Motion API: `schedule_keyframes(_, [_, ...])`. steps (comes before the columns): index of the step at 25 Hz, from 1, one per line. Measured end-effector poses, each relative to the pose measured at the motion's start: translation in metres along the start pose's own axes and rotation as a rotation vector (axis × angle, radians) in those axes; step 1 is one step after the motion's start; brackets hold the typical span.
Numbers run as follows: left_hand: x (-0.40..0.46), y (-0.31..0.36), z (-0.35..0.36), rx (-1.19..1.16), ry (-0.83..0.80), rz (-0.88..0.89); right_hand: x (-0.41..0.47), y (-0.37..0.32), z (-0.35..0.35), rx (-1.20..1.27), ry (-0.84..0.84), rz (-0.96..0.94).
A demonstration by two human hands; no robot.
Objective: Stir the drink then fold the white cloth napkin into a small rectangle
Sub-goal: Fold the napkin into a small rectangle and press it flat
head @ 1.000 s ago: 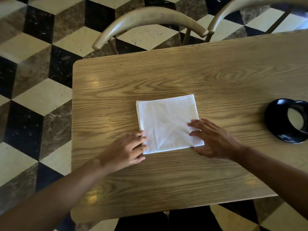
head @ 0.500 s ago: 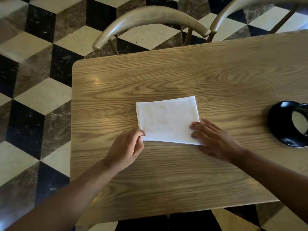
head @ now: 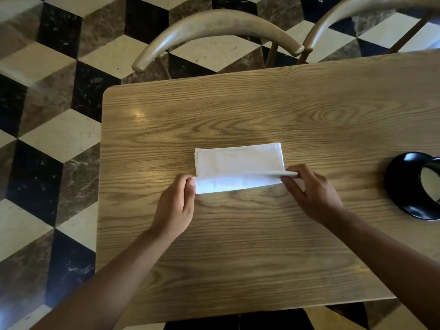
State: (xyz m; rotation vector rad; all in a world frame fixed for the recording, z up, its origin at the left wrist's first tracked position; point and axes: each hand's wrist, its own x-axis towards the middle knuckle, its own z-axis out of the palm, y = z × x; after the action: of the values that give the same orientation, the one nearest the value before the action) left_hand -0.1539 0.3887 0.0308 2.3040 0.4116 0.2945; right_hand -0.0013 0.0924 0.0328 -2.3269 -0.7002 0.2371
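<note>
Floor [head: 59,136]: black, cream and brown marble cubes, showing left of and behind the table.
Table [head: 238,246]: wood-grain top, filling most of the view; you're leaning both forearms in over its near edge.
Chairs: two curved wooden backs sitting at the far edge, one [head: 214,20] centre, one [head: 357,13] right, their ends nearly touching.
Cup [head: 414,186]: black, sitting at the right edge of view, partly cut off, pale drink showing inside; well apart from the napkin.
Napkin [head: 238,160]: white cloth, lying mid-table, already a stacked rectangle; you're lifting its near edge up and over the far part, so the near strip is standing raised off the wood.
Left hand [head: 176,206]: you're pinching the napkin's near-left corner, thumb and fingers closed on the cloth.
Right hand [head: 312,189]: you're pinching the near-right corner, fingers closed on the raised edge, the cloth's tip poking out between them.
</note>
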Motion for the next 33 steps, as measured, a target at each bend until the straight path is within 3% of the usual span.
schedule_keyframes(7, [0.038,0.006,0.019,0.042,0.146,-0.235,0.042,-0.007,0.009,0.072,0.071,0.215])
schedule_keyframes(12, [0.061,0.005,0.028,0.159,0.124,-0.336,0.062,-0.008,0.018,-0.007,0.13,0.324])
schedule_keyframes(22, [0.072,0.012,0.032,0.365,0.021,-0.245,0.061,-0.013,0.031,-0.1,0.19,0.429])
schedule_keyframes(29, [0.064,0.01,0.036,0.374,0.106,-0.321,0.061,-0.018,0.036,0.025,0.273,0.529])
schedule_keyframes(31, [0.059,0.009,0.036,0.303,0.175,-0.275,0.058,-0.025,0.036,-0.026,0.361,0.47])
schedule_keyframes(33, [0.048,0.004,0.037,0.366,0.211,-0.082,0.053,-0.039,0.042,-0.142,0.394,0.257])
